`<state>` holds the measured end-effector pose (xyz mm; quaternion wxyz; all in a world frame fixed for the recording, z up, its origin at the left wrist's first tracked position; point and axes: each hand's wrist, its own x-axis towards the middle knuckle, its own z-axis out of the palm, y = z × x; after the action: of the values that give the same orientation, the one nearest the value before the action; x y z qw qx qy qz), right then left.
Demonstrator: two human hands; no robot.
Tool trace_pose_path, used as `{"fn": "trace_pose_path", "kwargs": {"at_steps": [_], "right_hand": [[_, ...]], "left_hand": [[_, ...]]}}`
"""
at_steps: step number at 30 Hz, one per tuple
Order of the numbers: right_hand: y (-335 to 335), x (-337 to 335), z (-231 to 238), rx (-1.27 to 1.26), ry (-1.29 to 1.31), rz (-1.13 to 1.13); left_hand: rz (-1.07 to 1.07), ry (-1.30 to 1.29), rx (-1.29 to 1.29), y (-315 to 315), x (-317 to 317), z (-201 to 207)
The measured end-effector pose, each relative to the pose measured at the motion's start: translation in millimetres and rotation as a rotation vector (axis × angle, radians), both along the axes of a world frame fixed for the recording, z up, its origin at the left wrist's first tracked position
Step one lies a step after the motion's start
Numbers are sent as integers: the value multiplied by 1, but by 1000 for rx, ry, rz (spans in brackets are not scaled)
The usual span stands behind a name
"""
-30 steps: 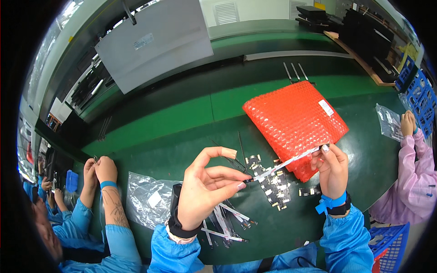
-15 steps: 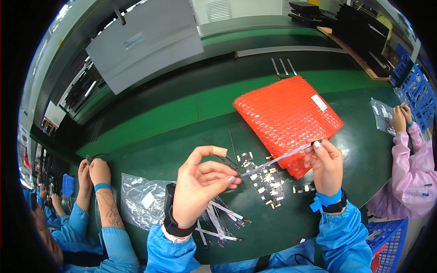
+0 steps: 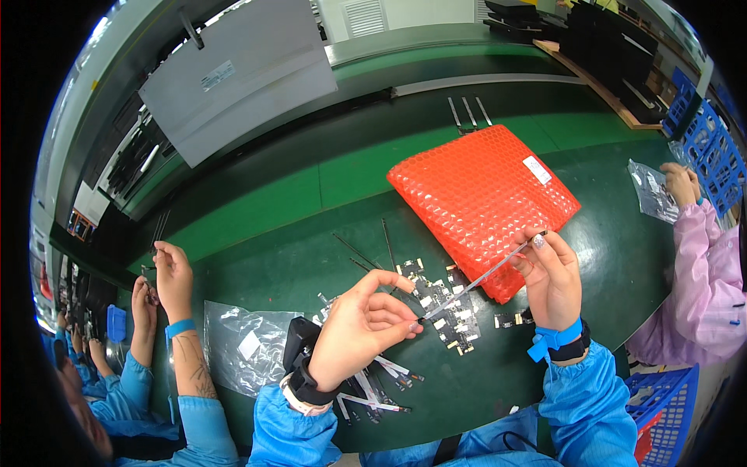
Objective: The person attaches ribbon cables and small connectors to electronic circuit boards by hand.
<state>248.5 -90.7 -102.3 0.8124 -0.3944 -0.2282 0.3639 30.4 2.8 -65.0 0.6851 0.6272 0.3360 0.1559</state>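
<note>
Thin clear strip [image 3: 481,276] (dark-tipped), taut and slanted above the scattered small boards [image 3: 447,307].

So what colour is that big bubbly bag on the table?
Bright red-orange bubble-wrap bag, seen best in the head view, on the green table.

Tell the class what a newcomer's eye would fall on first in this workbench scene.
First, the bright red bubble-wrap pad lying on the dark green bench right of centre. In front of it, the left hand and right hand hold a thin clear strip stretched between them, above a scatter of small black circuit pieces.
</note>
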Motion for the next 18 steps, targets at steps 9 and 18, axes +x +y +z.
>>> {"fn": "trace_pose_path", "kwargs": {"at_steps": [9,18], "right_hand": [[-3,8,-9,9,-34,68],[-2,10,-1,-62,72,120]], "left_hand": [[31,-55,-69,-2,1,0],[10,-4,-57,2,-1,3]]}}
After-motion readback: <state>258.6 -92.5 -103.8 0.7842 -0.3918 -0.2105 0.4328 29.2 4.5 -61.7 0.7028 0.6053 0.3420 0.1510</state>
